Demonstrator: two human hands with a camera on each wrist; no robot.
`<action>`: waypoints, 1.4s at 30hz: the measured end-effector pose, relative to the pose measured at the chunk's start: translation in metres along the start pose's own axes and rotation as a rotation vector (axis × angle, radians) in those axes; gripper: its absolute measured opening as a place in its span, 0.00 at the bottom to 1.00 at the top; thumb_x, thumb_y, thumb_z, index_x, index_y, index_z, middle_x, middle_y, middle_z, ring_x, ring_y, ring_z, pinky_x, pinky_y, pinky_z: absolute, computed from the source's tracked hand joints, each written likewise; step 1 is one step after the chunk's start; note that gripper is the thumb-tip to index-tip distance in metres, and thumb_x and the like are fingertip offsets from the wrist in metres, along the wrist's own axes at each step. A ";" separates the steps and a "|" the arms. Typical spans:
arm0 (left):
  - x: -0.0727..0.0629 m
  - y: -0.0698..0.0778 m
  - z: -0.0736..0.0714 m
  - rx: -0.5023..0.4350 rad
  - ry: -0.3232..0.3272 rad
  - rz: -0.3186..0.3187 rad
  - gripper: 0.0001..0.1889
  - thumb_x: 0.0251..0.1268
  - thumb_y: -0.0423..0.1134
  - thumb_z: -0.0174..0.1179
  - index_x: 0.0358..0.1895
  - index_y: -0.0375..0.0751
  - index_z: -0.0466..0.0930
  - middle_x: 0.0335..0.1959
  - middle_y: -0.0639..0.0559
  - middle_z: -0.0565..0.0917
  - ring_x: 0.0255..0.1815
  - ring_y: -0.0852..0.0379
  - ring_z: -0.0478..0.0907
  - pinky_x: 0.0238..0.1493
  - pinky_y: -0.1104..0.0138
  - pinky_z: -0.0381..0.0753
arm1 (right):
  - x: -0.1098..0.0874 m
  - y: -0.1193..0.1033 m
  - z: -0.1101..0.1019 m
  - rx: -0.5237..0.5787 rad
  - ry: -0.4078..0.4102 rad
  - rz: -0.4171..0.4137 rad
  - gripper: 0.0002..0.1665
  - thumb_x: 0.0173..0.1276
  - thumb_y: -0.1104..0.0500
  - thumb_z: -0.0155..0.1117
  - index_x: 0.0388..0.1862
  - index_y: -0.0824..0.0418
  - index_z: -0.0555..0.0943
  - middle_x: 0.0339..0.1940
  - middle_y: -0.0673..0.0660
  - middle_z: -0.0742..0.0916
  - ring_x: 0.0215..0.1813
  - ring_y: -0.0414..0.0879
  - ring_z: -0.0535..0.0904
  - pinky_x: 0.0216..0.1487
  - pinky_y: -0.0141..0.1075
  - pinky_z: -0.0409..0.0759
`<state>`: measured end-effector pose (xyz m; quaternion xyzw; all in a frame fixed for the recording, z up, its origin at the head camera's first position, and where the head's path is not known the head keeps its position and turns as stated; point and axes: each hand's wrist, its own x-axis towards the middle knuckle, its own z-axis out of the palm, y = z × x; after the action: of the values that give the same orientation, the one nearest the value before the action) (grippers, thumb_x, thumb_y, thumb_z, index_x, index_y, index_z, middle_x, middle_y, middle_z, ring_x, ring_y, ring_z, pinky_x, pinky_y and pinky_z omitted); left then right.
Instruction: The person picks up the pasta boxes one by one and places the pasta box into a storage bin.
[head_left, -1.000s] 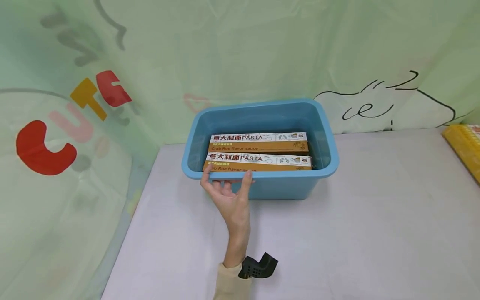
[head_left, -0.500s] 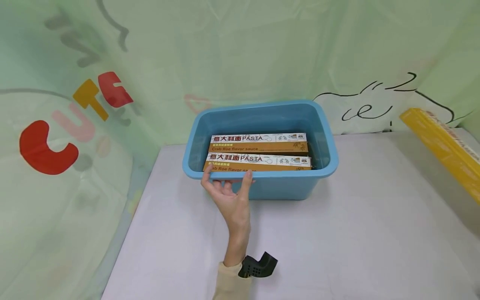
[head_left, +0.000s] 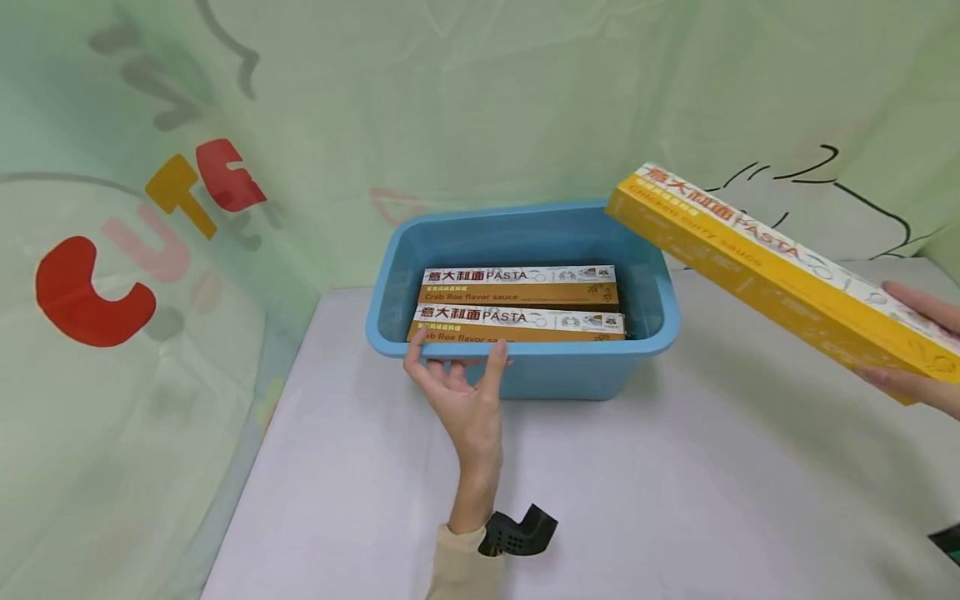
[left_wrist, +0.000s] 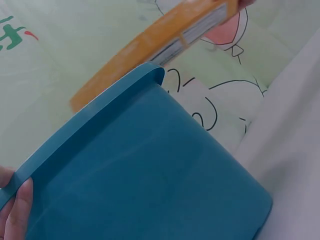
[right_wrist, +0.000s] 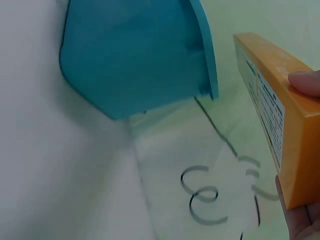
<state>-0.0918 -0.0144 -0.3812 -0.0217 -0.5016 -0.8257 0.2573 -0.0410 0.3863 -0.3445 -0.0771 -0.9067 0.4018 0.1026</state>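
Observation:
A blue plastic bin [head_left: 562,375] stands on the table against the backdrop. Two brown-and-white pasta boxes labelled Crab Roe flavor sauce, a front one [head_left: 517,324] and a rear one [head_left: 517,284], lie side by side inside it. My left hand [head_left: 461,408] grips the bin's front rim, fingers under it and thumb at its edge. At the right, my right hand [head_left: 926,387] holds a yellow pasta box [head_left: 757,267] labelled Chicken curry sauce by one end. That box is raised and slanted, its far end overlapping the bin's right rear corner in the head view.
The white table [head_left: 645,500] extends in front of the bin and to its right. A green printed cloth [head_left: 495,100] hangs behind and along the left side. Inside the bin, a strip of space shows behind the boxes.
The yellow pasta box has moved left from the right edge toward the bin, and the right hand holding it has come into view. My left hand stays on the rim.

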 end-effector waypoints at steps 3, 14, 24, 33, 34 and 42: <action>0.000 0.000 0.001 0.004 0.004 0.001 0.46 0.62 0.24 0.70 0.76 0.37 0.47 0.71 0.28 0.64 0.48 0.48 0.77 0.43 0.59 0.93 | 0.009 -0.018 0.009 0.101 -0.007 -0.105 0.51 0.68 0.74 0.69 0.84 0.47 0.62 0.68 0.37 0.73 0.47 0.35 0.66 0.35 0.12 0.74; -0.007 -0.001 0.010 -0.024 0.004 -0.040 0.47 0.62 0.25 0.71 0.76 0.37 0.47 0.73 0.27 0.62 0.64 0.25 0.69 0.47 0.55 0.92 | 0.055 -0.100 0.031 0.042 -0.233 -0.269 0.49 0.52 0.67 0.86 0.73 0.47 0.79 0.58 0.28 0.81 0.52 0.35 0.73 0.37 0.20 0.75; -0.013 0.000 0.013 -0.009 -0.030 -0.040 0.45 0.64 0.27 0.71 0.76 0.39 0.48 0.73 0.27 0.62 0.50 0.45 0.77 0.45 0.56 0.93 | 0.077 -0.127 0.054 -0.082 -0.353 -0.358 0.45 0.50 0.60 0.88 0.69 0.52 0.83 0.63 0.56 0.86 0.51 0.41 0.74 0.44 0.27 0.71; -0.010 0.001 0.007 -0.001 -0.025 -0.032 0.46 0.63 0.26 0.71 0.76 0.37 0.47 0.71 0.28 0.63 0.53 0.30 0.74 0.45 0.54 0.92 | 0.087 -0.159 0.092 -0.053 -0.465 -0.386 0.45 0.51 0.59 0.88 0.70 0.55 0.82 0.60 0.58 0.87 0.45 0.51 0.75 0.37 0.31 0.73; -0.009 0.001 0.006 -0.004 -0.022 -0.030 0.46 0.63 0.26 0.71 0.76 0.37 0.47 0.71 0.28 0.63 0.53 0.29 0.73 0.45 0.54 0.93 | 0.088 -0.162 0.095 -0.043 -0.477 -0.394 0.44 0.51 0.59 0.88 0.70 0.56 0.82 0.61 0.59 0.86 0.46 0.51 0.75 0.38 0.31 0.74; -0.009 0.001 0.006 -0.030 -0.020 -0.016 0.47 0.62 0.25 0.72 0.75 0.35 0.46 0.71 0.27 0.62 0.60 0.21 0.69 0.44 0.56 0.93 | 0.098 -0.163 0.102 0.002 -0.528 -0.418 0.44 0.52 0.64 0.86 0.70 0.61 0.80 0.64 0.63 0.85 0.49 0.52 0.75 0.41 0.31 0.76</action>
<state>-0.0854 -0.0061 -0.3802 -0.0300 -0.4918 -0.8349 0.2452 -0.1706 0.2269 -0.2775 0.2176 -0.8976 0.3792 -0.0557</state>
